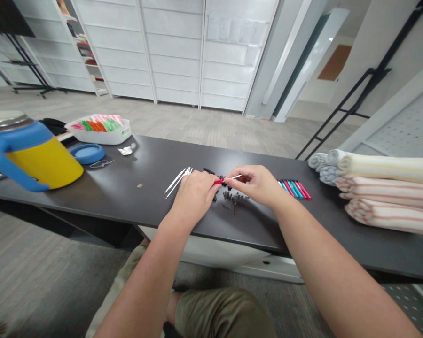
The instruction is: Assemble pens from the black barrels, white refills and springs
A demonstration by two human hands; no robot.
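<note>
My left hand (193,192) is closed in a pinch on a small red pen barrel (218,181) over the dark table (127,197). My right hand (257,185) is closed on a thin white refill (234,177) whose tip points toward the red barrel. Just below both hands lies a scatter of small dark pen parts (234,201). Left of my left hand lie several white refills (178,180). Right of my right hand lies a row of red and teal pens (295,189).
A big yellow and blue jug (31,152) stands at the left, with a blue lid (87,153) and a white tray of coloured items (100,129) behind it. Rolled striped towels (380,188) are stacked at the right. The table's front edge is near my knees.
</note>
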